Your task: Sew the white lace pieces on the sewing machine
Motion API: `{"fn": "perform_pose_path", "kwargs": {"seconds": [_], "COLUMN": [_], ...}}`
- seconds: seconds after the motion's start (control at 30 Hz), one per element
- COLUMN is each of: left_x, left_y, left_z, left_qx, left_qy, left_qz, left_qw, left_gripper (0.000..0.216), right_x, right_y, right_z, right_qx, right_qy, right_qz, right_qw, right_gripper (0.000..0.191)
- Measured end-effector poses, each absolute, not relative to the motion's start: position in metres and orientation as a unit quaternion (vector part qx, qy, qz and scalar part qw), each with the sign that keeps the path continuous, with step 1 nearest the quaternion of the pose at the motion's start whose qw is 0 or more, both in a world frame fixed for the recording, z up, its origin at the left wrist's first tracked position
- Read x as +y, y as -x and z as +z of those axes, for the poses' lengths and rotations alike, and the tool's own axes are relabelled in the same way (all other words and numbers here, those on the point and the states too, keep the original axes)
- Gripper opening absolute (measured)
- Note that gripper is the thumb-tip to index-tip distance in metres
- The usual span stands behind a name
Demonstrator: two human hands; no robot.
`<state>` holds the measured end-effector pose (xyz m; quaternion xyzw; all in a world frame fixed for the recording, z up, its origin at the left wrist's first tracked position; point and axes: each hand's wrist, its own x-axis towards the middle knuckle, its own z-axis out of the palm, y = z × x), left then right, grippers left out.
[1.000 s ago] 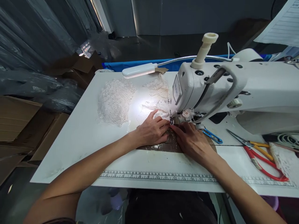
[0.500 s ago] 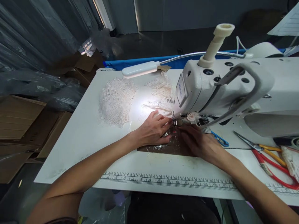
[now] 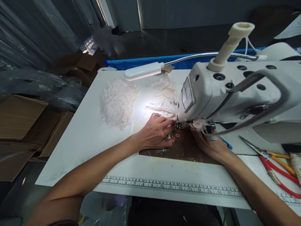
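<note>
My left hand (image 3: 157, 131) rests palm down on the brown work plate (image 3: 188, 149), its fingers bent and spread apart. Its fingertips touch the near edge of cream lace (image 3: 162, 108), close beside the presser foot (image 3: 179, 125) of the white sewing machine (image 3: 202, 88). A small red-and-white mark (image 3: 177, 135) shows on the plate just right of that hand. My right hand (image 3: 209, 146) is at the right of the needle area, under the machine head. A fabric rosette (image 3: 198, 123) and a ridged knob partly cover its fingers, so their grip is hidden.
A heap of white lace (image 3: 118, 103) lies on the left of the table. A lamp (image 3: 143, 71) lights the middle. Red-handled scissors (image 3: 270, 171), a yellow-handled tool (image 3: 282, 161) and a blue tool (image 3: 227, 142) lie right. A ruler strip (image 3: 171, 186) runs along the front edge; cardboard boxes (image 3: 21, 116) stand left.
My right hand has drawn back to the right from beside the needle, uncovering more of the brown plate. My left hand stays by the presser foot. The view has shifted slightly.
</note>
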<state>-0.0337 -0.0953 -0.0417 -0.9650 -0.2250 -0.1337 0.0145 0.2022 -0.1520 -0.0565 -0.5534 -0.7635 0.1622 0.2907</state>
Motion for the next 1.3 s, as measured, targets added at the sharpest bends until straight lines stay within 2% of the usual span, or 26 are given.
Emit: {"fn": "perform_pose_path", "kwargs": {"seconds": [0.17,0.4,0.63,0.97,1.3], "left_x": [-0.097,-0.096,-0.093,-0.092,-0.046], "left_y": [0.034,0.033,0.033,0.035,0.027], "left_z": [-0.042,-0.041,-0.042,-0.040,-0.026], "left_qx": [-0.236,-0.254,-0.259,-0.264,-0.243], "left_qy": [0.963,0.959,0.957,0.953,0.934], "left_qz": [-0.128,-0.128,-0.126,-0.120,-0.170], "left_qw": [0.009,-0.016,-0.041,-0.088,-0.200], "left_gripper": [0.040,0.030,0.030,0.029,0.020], "right_x": [-0.163,-0.163,-0.159,-0.162,-0.162], "right_y": [-0.206,-0.215,-0.222,-0.219,-0.218], "right_z": [-0.054,-0.064,-0.064,-0.067,-0.071], "right_qx": [-0.769,-0.735,-0.718,-0.739,-0.766], "right_qy": [0.563,0.600,0.612,0.593,0.576], "right_qz": [0.113,0.010,0.007,-0.003,0.000], "right_qw": [0.281,0.316,0.330,0.320,0.285], "right_gripper": [0.018,0.015,0.024,0.022,0.021]}}
